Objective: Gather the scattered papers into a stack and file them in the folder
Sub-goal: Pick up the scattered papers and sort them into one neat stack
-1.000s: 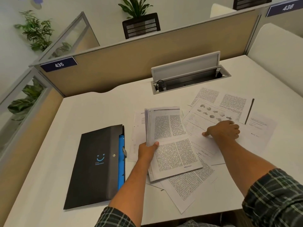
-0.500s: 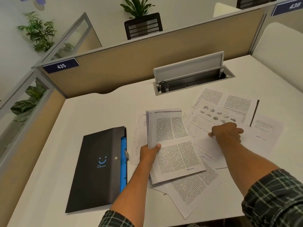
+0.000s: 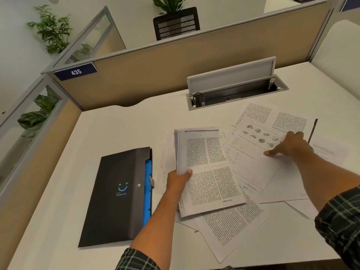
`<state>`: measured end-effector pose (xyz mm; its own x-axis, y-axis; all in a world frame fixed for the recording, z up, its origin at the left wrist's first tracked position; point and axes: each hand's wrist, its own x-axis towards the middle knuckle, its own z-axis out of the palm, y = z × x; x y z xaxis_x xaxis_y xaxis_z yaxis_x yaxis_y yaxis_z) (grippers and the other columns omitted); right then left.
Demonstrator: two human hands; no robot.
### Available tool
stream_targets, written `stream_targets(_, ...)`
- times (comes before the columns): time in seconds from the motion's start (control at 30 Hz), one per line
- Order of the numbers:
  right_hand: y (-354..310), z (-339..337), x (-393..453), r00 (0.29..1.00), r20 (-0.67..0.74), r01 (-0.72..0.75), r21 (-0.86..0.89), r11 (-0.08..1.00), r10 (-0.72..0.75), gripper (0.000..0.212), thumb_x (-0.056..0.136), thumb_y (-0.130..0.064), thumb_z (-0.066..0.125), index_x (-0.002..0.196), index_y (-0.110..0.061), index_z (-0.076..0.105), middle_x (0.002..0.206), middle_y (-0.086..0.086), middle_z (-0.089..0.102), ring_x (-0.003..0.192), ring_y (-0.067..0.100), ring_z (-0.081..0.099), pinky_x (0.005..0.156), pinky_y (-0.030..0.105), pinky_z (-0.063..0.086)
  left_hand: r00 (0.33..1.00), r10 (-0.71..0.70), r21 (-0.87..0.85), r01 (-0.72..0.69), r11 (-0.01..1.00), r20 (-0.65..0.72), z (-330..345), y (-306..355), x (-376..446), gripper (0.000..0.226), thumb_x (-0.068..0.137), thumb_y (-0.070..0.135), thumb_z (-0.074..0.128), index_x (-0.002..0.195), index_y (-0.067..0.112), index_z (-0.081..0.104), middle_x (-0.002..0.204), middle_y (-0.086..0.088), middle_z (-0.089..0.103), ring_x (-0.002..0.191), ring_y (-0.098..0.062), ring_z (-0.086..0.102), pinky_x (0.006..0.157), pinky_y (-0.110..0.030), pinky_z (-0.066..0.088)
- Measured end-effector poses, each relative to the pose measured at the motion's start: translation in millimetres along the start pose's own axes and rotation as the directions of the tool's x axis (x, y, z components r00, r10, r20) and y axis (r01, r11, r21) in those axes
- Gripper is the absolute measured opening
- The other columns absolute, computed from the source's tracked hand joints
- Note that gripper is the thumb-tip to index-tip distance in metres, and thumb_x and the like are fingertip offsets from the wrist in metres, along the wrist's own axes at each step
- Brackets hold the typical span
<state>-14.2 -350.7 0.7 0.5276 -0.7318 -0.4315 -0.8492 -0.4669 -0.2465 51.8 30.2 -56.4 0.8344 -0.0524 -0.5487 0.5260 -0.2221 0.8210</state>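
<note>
My left hand (image 3: 178, 179) grips the left edge of a gathered stack of printed papers (image 3: 206, 168), thumb on top, held just above the desk. My right hand (image 3: 288, 145) rests on a loose sheet with small pictures (image 3: 251, 151) to the right of the stack, thumb stretched out to the left; its fingertips are hidden behind the hand. More printed sheets lie scattered under and around them: one at the front (image 3: 231, 225), others at the back right (image 3: 259, 112). A black folder with a blue smiley (image 3: 116, 195) lies shut on the desk left of the stack.
An open cable tray with a raised grey lid (image 3: 231, 82) sits in the white desk (image 3: 124, 133) behind the papers. Tan partition panels (image 3: 175, 61) bound the desk at the back and left. A dark pen-like strip (image 3: 312, 131) lies at the far right of the sheets.
My right hand has slid farther right and back across the pictured sheet. The left hand still holds the stack in the same place. The view has shifted slightly.
</note>
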Motion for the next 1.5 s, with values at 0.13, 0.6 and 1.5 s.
stream_targets(0.13, 1, -1, 10, 0.999, 0.029, 0.026, 0.004, 1.0, -0.027, 0.124, 0.053, -0.047, 0.1, 0.148, -0.001, 0.035, 0.147, 0.02, 0.03, 0.136, 0.048, 0.043, 0.11, 0.059, 0.041, 1.0, -0.005, 0.015, 0.005, 1.0, -0.003, -1, 1, 1, 0.054, 0.086, 0.025, 0.079, 0.131, 0.004, 0.059, 0.111, -0.007, 0.07, 0.099, -0.023, 0.067, 0.087, -0.035, 0.057)
stream_targets(0.6, 2, -6, 31, 0.998, 0.048, 0.043, -0.072, 0.996, -0.039, 0.137, 0.046, -0.055, 0.1, 0.15, -0.001, 0.03, 0.157, 0.022, 0.025, 0.138, 0.048, 0.042, 0.112, 0.06, 0.04, 1.0, -0.013, 0.034, 0.013, 0.999, -0.002, -1, 0, 5, 0.064, 0.085, 0.026, 0.08, 0.138, 0.001, 0.053, 0.111, -0.004, 0.068, 0.093, -0.018, 0.064, 0.083, -0.029, 0.054)
stream_targets(1.5, -9, -2, 15, 0.975, 0.053, 0.222, -0.23, 0.947, -0.216, 0.135, 0.076, -0.05, 0.087, 0.162, -0.008, -0.008, 0.151, 0.021, 0.048, 0.136, 0.042, 0.048, 0.105, 0.051, 0.045, 1.0, -0.011, 0.039, 0.012, 0.999, -0.013, 1, -2, 0, 0.06, 0.083, 0.028, 0.082, 0.131, 0.001, 0.058, 0.104, -0.004, 0.069, 0.095, -0.022, 0.066, 0.087, -0.033, 0.053)
